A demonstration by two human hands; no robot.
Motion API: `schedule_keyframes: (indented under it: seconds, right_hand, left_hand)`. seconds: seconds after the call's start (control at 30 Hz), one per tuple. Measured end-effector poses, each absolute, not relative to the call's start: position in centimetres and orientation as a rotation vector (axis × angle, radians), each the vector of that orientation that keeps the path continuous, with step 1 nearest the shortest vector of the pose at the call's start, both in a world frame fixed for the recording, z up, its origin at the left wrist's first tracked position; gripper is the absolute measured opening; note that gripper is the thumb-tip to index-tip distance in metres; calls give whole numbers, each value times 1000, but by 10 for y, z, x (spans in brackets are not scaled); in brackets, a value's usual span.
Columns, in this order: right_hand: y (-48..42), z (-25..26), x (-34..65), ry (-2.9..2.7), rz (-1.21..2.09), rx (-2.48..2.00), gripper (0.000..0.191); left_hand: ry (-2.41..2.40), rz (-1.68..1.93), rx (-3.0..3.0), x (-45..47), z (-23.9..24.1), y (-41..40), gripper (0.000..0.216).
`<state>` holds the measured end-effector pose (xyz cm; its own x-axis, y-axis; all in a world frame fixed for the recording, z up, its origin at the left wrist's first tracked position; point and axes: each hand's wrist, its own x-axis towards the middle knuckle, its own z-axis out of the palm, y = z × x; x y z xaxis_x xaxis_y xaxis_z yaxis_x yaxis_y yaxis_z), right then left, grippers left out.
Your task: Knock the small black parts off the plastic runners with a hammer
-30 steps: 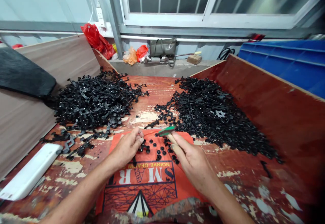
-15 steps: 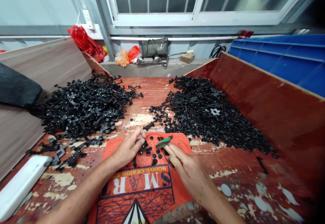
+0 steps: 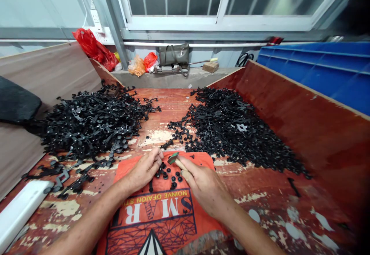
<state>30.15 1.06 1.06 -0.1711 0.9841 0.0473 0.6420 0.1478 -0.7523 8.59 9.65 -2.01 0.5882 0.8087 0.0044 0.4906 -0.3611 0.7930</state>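
My right hand [image 3: 199, 180] is wrapped round the pale wooden handle of a small hammer with a green head [image 3: 174, 157]. The hammer head is just right of my left hand [image 3: 146, 169], over the orange printed cloth [image 3: 162, 224]. My left hand rests on the cloth with fingers curled and pressed together; whatever is between them is hidden. Beside its fingertips lie several small round black plastic pieces [image 3: 173, 178], some loose and some clustered.
A heap of black linked parts [image 3: 92, 122] lies at left, and another black heap [image 3: 231, 128] at right. Boards [image 3: 303, 104] wall the worn red table [image 3: 167, 104]. A white oblong object [image 3: 24, 205] sits front left. A blue crate [image 3: 318, 74] stands beyond the right board.
My right hand has brought the hammer head left, closer to my left hand's fingertips. My left hand stays closed in about the same place. The whole view has shifted slightly.
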Motion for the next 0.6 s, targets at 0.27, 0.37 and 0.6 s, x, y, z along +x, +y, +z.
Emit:
schedule_keyframes:
  seconds: [0.27, 0.37, 0.6]
  right_hand:
    - [29, 10, 289, -1789, 816, -1534, 33]
    - [40, 13, 281, -1726, 937, -1423, 28]
    - [42, 29, 271, -1479, 1356, -1166, 26]
  left_hand:
    - [1036, 689, 1896, 91, -23, 90, 12]
    - [1023, 844, 1739, 93, -15, 83, 18]
    - [896, 999, 1392, 100, 8, 64, 32]
